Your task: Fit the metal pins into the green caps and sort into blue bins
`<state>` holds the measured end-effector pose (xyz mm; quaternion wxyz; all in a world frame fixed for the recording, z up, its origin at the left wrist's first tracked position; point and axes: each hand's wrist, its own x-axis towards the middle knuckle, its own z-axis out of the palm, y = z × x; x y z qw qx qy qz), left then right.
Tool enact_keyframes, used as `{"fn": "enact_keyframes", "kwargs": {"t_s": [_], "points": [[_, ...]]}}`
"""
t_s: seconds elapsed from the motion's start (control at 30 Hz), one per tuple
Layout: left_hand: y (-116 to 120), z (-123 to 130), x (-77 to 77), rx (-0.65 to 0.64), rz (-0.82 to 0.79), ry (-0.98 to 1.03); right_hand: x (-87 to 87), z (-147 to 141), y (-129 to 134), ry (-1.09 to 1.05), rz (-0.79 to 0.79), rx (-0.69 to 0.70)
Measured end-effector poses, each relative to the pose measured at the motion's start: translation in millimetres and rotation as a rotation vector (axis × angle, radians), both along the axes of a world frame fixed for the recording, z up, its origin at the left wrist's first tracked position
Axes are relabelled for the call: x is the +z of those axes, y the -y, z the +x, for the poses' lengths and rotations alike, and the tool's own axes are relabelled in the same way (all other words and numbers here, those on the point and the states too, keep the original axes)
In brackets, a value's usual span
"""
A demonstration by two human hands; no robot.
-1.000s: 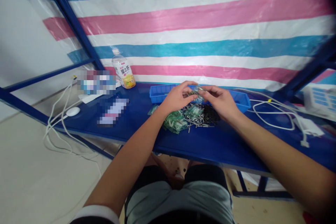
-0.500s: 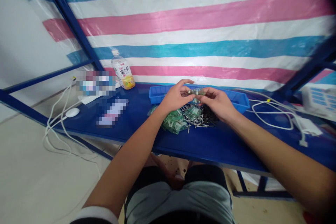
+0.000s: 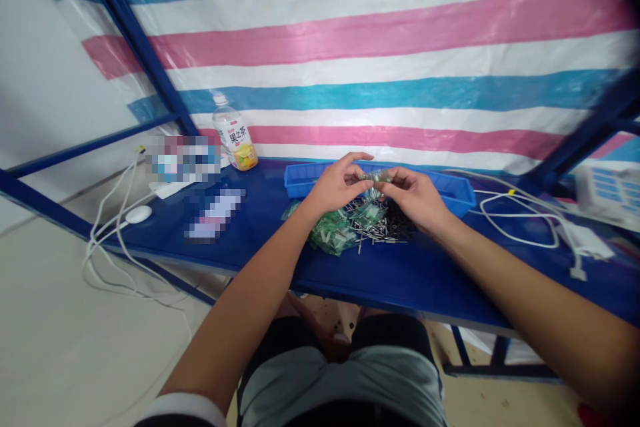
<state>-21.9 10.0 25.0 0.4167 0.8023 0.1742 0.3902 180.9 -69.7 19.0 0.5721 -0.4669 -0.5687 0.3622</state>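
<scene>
Clear packet spans inward-turned left hand and right hand, both pinching.

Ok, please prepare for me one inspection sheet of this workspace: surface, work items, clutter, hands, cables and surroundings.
Surface: blue tabletop, carrying all the work items.
Work items: small clear bag between the hands, contents too blurred to tell; green bags and loose metal pins below; blue bin walls behind.
Clutter: upright drink bottle; pixelated flat item, unidentifiable.
Hands: left hand and right hand both pinch the clear bag.
Cables: white cables at both ends; the right one's connector lies on the tabletop.
Surroundings: striped sheet behind, blue frame post at left; co-workers: nothing seen.
</scene>
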Motion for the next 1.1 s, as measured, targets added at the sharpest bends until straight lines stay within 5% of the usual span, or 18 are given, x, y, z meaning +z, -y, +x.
{"fn": "enact_keyframes", "kwargs": {"t_s": [0.27,1.1], "points": [[0.1,5.0,-2.2,0.040,-0.106,0.011,0.2,-1.5,-2.4,-0.061,-0.019,-0.048],[1.6,4.0,1.8,0.071,-0.104,0.064,3.9,1.7,-0.8,0.038,0.026,-0.037]]}}
